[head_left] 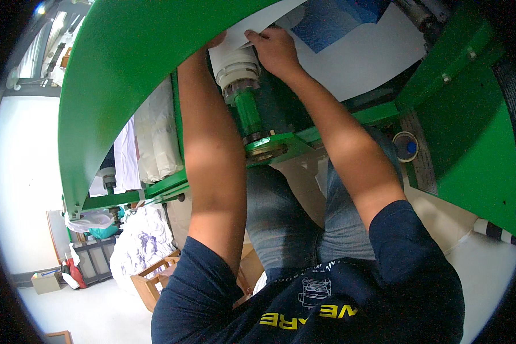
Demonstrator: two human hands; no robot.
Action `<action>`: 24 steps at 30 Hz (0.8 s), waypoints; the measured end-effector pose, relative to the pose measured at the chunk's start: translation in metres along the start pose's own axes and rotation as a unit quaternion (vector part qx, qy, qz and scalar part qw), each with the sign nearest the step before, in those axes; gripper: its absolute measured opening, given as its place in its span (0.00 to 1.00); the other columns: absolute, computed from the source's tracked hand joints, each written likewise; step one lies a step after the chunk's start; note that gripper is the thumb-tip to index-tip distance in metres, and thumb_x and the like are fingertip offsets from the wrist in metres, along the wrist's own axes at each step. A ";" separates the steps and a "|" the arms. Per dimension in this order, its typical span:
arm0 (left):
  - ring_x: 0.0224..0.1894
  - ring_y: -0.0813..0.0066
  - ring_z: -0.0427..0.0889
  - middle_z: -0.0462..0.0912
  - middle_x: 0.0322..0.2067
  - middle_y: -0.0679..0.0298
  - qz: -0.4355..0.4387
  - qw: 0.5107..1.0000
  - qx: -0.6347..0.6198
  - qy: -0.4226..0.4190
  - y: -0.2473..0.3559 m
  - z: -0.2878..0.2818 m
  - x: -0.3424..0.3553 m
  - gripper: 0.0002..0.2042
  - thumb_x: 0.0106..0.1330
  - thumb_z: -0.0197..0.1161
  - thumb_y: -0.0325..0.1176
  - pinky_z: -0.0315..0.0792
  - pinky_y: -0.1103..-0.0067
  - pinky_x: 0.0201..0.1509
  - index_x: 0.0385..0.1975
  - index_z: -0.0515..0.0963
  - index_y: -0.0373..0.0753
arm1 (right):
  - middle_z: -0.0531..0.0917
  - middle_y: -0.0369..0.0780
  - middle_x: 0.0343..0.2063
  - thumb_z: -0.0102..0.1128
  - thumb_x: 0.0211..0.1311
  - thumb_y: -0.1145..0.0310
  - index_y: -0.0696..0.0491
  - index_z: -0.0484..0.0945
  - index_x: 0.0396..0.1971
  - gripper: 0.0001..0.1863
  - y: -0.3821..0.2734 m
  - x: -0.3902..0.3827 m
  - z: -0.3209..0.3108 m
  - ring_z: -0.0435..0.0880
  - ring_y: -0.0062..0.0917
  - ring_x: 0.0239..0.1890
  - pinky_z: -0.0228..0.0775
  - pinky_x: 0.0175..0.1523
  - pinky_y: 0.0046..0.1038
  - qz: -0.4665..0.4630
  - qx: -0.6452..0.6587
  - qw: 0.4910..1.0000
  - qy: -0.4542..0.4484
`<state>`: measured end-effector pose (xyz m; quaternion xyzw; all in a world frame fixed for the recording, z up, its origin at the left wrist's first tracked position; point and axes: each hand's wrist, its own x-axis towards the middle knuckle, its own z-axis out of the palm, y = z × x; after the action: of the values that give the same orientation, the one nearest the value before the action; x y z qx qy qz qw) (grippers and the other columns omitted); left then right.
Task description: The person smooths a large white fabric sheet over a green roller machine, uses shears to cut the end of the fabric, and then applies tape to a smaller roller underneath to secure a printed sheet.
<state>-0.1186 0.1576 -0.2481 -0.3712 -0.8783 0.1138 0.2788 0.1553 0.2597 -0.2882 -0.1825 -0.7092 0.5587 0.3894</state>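
Below the green machine's curved panel [117, 74], both my forearms reach up into the machine. My right hand [275, 50] is closed on the edge of a white sheet [241, 35], thumb on top. My left hand [217, 40] is at the sheet's left side; the green panel hides most of it, so its fingers cannot be made out. Just under the sheet sits a white ringed collar [235, 71] on a green shaft [247, 109]. Right of my right hand lies a wide white sheet [355, 66] with a blue patterned piece [332, 23] on it.
A green side panel [458, 132] stands to my right, with a round clear container [405, 147] beside it. White wrapped material [157, 135] hangs at the left. Farther back are a heap of white cloth [140, 243] and a wooden stool [152, 284].
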 end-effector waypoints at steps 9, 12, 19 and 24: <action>0.62 0.49 0.86 0.83 0.65 0.51 -0.004 1.000 -0.023 0.003 0.011 -0.003 -0.007 0.33 0.77 0.54 0.65 0.81 0.51 0.64 0.71 0.75 0.48 | 0.89 0.53 0.31 0.66 0.76 0.46 0.61 0.90 0.35 0.28 0.000 -0.003 0.002 0.89 0.46 0.34 0.78 0.45 0.45 -0.013 -0.016 1.000 -0.004; 0.63 0.49 0.85 0.82 0.65 0.51 -0.006 1.000 -0.028 0.005 0.006 -0.004 -0.008 0.33 0.78 0.53 0.65 0.81 0.51 0.65 0.72 0.75 0.47 | 0.89 0.53 0.31 0.66 0.76 0.46 0.61 0.91 0.36 0.28 -0.002 -0.003 0.002 0.89 0.45 0.34 0.78 0.46 0.45 0.002 -0.011 1.000 -0.016; 0.64 0.48 0.84 0.81 0.67 0.50 -0.020 0.999 -0.032 -0.001 -0.012 -0.006 -0.011 0.34 0.79 0.51 0.64 0.81 0.50 0.65 0.73 0.73 0.45 | 0.90 0.53 0.32 0.65 0.76 0.45 0.59 0.92 0.38 0.28 -0.004 -0.004 0.003 0.90 0.44 0.35 0.79 0.47 0.44 0.015 -0.020 0.999 -0.036; 0.65 0.48 0.83 0.80 0.68 0.49 -0.023 0.999 -0.043 0.001 -0.006 -0.005 -0.008 0.34 0.81 0.49 0.64 0.80 0.50 0.66 0.74 0.72 0.43 | 0.91 0.52 0.32 0.66 0.75 0.44 0.59 0.92 0.38 0.29 0.003 -0.001 0.008 0.91 0.44 0.35 0.80 0.47 0.44 0.014 -0.021 0.999 -0.029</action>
<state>-0.1147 0.1476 -0.2445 -0.3630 -0.8904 0.0695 0.2657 0.1489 0.2548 -0.2920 -0.1837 -0.7292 0.5543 0.3568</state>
